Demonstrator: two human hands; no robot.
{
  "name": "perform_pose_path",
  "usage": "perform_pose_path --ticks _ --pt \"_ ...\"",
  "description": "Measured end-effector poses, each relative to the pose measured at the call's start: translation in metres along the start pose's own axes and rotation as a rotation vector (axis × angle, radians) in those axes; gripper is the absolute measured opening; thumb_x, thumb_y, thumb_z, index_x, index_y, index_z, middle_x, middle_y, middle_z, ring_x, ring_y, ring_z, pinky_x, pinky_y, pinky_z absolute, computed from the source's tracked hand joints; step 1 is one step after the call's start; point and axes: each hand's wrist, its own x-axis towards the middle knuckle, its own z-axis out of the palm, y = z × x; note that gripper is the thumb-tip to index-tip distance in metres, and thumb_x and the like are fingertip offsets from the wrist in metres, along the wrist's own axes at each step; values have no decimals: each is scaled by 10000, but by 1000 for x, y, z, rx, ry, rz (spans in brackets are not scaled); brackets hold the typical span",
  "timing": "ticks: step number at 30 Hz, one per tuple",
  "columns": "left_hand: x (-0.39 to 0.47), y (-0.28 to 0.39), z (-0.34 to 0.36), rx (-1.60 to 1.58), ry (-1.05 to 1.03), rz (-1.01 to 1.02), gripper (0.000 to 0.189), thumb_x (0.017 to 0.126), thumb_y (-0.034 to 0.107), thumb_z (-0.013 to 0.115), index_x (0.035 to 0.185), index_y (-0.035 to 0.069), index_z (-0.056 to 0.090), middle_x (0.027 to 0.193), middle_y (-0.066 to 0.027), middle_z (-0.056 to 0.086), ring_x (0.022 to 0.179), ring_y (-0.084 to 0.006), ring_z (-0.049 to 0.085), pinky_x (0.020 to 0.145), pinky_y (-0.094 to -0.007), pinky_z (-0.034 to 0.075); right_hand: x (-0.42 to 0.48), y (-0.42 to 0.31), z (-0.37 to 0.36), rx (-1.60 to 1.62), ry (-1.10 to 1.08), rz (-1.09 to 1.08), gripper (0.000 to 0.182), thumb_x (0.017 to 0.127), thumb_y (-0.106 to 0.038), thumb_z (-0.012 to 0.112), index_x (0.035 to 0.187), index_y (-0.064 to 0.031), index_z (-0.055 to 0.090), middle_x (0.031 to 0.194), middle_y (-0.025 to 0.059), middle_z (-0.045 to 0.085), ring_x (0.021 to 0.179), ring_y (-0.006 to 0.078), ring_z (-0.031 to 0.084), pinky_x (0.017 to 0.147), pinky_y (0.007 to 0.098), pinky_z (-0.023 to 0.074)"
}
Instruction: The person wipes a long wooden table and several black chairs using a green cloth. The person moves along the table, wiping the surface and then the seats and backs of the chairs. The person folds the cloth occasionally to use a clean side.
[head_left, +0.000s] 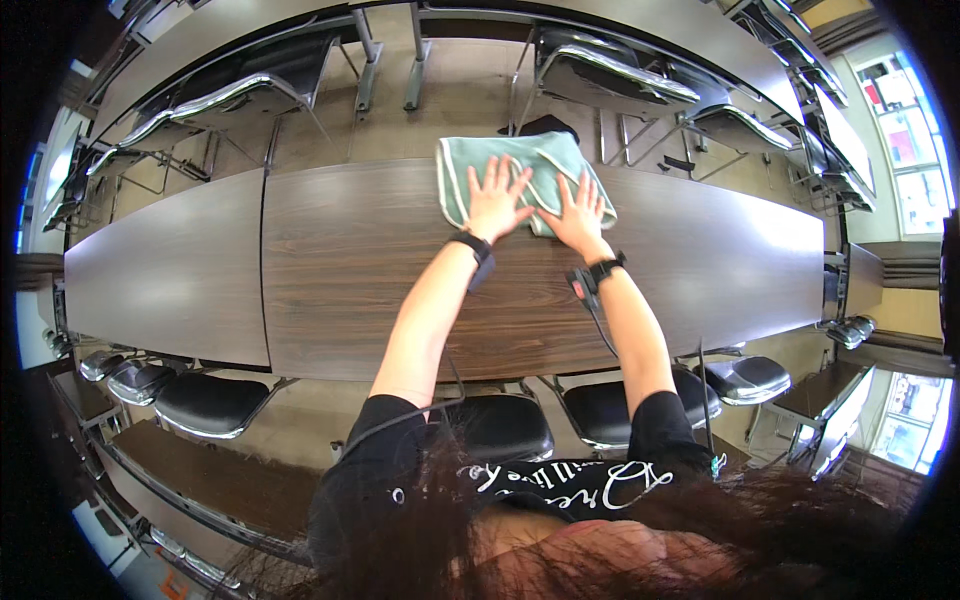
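A folded green cloth (465, 161) with pale edging lies at the far edge of the dark wood-grain table (360, 285). Its upper part reaches the table's far rim and appears to overhang it. My left hand (495, 201) presses flat on the cloth's left half, fingers spread and pointing away from me. On the right half rests my right hand (579, 214), also flat with its fingers apart. The two thumbs point toward each other, with a small gap between them. A black band with a small device sits on each wrist.
A second table (165, 270) adjoins on the left across a narrow seam. Black padded chairs (495, 427) with metal frames line the near side. More chairs (615, 75) and another table row stand beyond the far edge. A thin cable (602, 330) hangs from the right wrist device.
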Motion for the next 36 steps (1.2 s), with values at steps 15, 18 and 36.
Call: perform_pose_path --ticks 15,18,36 --pt "-82 -21 -28 23 -60 -130 748 763 555 545 1387 247 272 1451 -171 175 1344 -342 144 1007 -630 112 -29 -45 0 29 -32 -216 833 711 -635 557 1386 -230 283 1443 248 91 1327 437 89 1028 593 95" --pt "-130 -60 -44 74 -84 -252 740 778 520 546 1394 232 254 1459 -166 147 1346 -338 139 1005 -630 115 -35 -115 6 47 -117 -274 841 713 -651 533 1395 -237 266 1449 243 77 1329 439 64 1030 600 66" --pt "-195 84 -17 -187 -67 161 762 731 455 629 1372 201 304 1440 -182 178 1329 -370 160 990 -644 142 -227 0 -1 -63 -102 -12 762 746 -375 613 1388 -153 267 1425 279 93 1303 464 124 1021 577 176"
